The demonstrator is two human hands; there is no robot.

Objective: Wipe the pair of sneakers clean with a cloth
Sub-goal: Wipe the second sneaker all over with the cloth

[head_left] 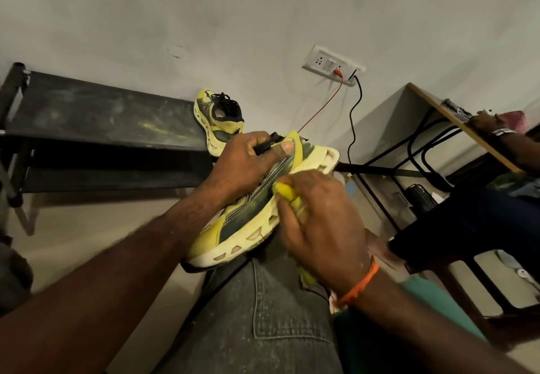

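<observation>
A yellow and dark grey sneaker point(233, 227) rests on my grey-trousered knee, sole turned to the right. My left hand point(248, 160) grips its upper from above, thumb across the collar. My right hand point(318, 215) holds a bunched yellow cloth point(287, 192) pressed against the shoe's side, just above the sole. A tail of the cloth hangs under my right wrist. The second sneaker point(217, 119) stands at the right end of a black rack, apart from both hands.
The dusty black rack point(102, 119) runs along the wall on the left. A wall socket point(333, 65) has a red and a black cable hanging from it. At right stands a wooden desk point(455, 122) with black legs, where another person's arm point(502, 136) rests.
</observation>
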